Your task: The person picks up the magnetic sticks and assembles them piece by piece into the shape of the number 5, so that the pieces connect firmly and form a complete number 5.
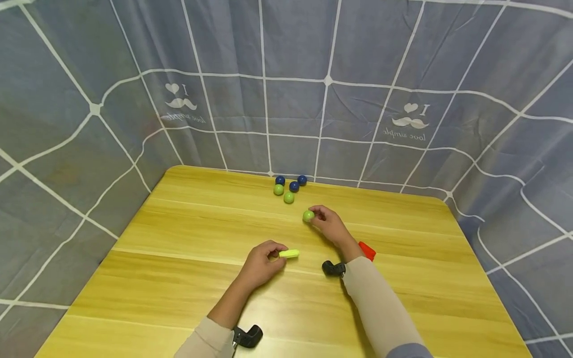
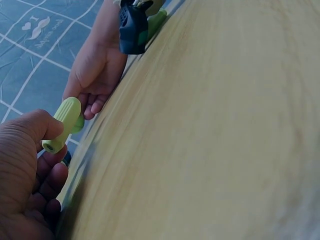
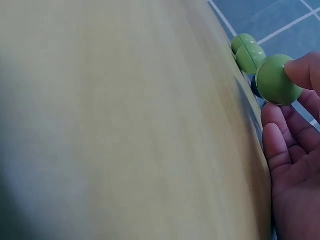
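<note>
My left hand (image 1: 261, 266) pinches a short yellow-green highlighter (image 1: 289, 253) between thumb and fingers over the table's middle. Its ribbed end points away from the palm in the left wrist view. Farther forward and to the right, my right hand (image 1: 330, 224) grips a green ball (image 1: 308, 216) with its thumb and fingertips. In the right wrist view that ball (image 3: 276, 82) covers part of the things behind it. Beyond the right hand, two more green balls (image 1: 288, 198) and three dark blue balls (image 1: 294, 186) lie grouped near the table's back edge.
A red object (image 1: 367, 251) lies beside the right forearm, partly hidden by it. The wooden table (image 1: 179, 233) has a grey-blue curtain (image 1: 295, 107) with white lines behind it and at both sides. A black wrist camera (image 1: 333, 268) juts from the right wrist.
</note>
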The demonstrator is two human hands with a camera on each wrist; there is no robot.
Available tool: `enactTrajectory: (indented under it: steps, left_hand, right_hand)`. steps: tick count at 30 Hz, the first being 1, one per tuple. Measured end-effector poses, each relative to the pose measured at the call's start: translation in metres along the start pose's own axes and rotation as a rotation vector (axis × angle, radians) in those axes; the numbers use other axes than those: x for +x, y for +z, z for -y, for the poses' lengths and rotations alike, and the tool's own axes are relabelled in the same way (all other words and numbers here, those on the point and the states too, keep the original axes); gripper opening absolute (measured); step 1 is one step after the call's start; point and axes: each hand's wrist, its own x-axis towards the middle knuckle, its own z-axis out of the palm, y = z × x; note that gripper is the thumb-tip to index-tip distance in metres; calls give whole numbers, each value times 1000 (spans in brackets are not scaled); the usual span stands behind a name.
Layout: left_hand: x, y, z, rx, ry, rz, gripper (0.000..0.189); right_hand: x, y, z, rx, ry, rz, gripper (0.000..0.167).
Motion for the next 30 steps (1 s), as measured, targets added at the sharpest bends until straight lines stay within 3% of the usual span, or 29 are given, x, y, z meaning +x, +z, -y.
enactTrajectory:
  steps: [11, 18, 21, 30]
  left_hand:
    - [2, -2, 2, -1, -5, -2, 19]
    - [2, -2, 3, -16, -9, -1, 18]
    - [2, -2, 4, -25, -10, -1, 17]
    - [1, 0, 4, -24, -7, 1, 18]
  right_hand:
    - [-22, 1, 0, 30, 13, 27, 27]
    - [-39, 1, 0, 25, -8, 92, 28]
    - [-48, 0, 11, 11, -21, 117, 28]
    - [-60, 7, 3, 8, -24, 106, 24]
